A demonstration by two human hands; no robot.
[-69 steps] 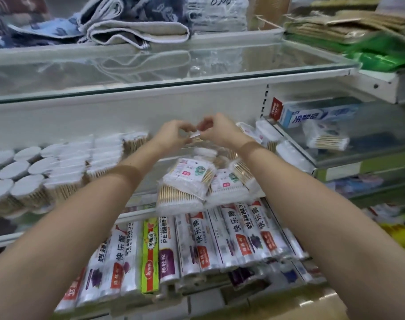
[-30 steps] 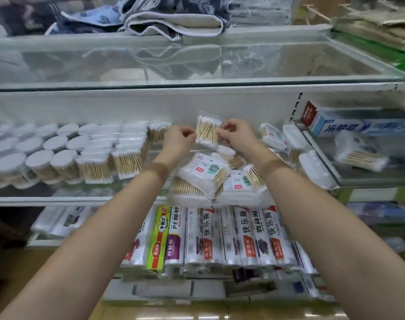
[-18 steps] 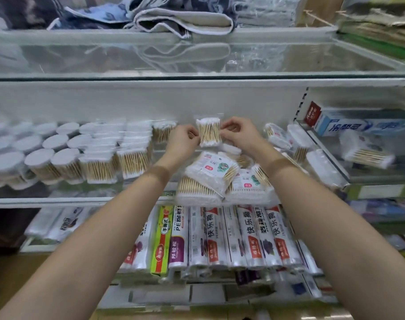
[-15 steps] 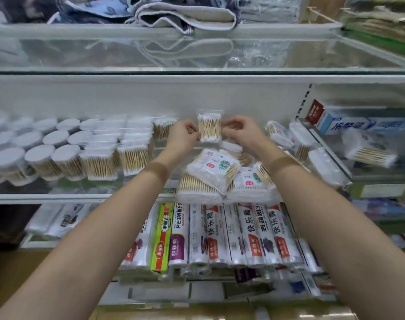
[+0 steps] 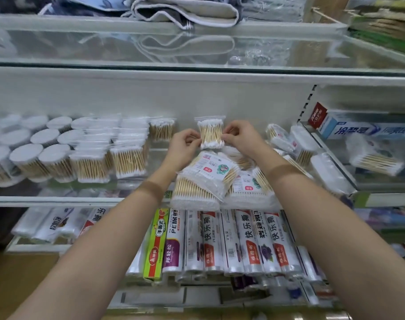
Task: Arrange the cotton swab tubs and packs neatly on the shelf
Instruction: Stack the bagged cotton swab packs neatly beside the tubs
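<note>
A small clear pack of cotton swabs [image 5: 211, 134] stands upright above the middle of the glass shelf [image 5: 53, 198]. My left hand [image 5: 184, 145] pinches its left edge and my right hand [image 5: 239, 137] pinches its right edge. Below my hands lies a loose pile of labelled swab packs [image 5: 205, 179]. Round swab tubs with white lids [image 5: 25, 155] fill the shelf's left part, and upright swab packs [image 5: 127, 158] stand in rows beside them. More swab packs [image 5: 287, 142] lie jumbled to the right.
Folded towels [image 5: 185, 10] lie on the glass shelf above. Rolls of plastic wrap [image 5: 220, 241] fill the shelf below. Toothpaste boxes [image 5: 358, 128] and another swab pack [image 5: 377, 160] sit on the right-hand shelf.
Both hands have lifted the small swab pack from the pile and turned it upright. It has stayed between my fingers over the last second with little movement.
</note>
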